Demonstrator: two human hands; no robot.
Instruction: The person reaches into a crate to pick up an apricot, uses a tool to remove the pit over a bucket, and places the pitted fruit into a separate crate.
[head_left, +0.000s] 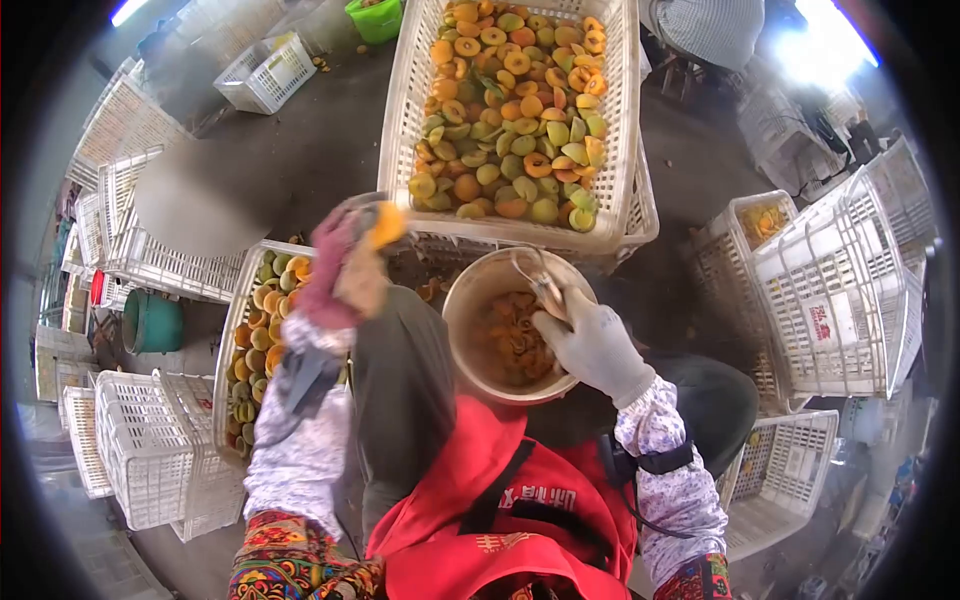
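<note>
My left hand point(347, 265), in a dusty-red glove and smeared by motion, is raised between the two fruit crates with an orange fruit piece point(385, 225) at its fingertips. My right hand point(603, 352), in a white glove, is closed around a wooden-handled tool with a curved metal loop point(547, 292). That tool sits over the rim of a cream bucket point(463, 345), which holds orange-brown scraps point(517, 335). Beyond the bucket, a large white crate point(398, 150) is full of halved orange and green fruit point(510, 120).
A second crate of fruit halves point(262, 345) stands to my left. Stacked white crates point(150, 450) are at the lower left, with more crates point(825, 290) at the right. A green bucket point(153, 322) is at the far left. A blurred pale round shape point(205, 195) covers part of the upper left.
</note>
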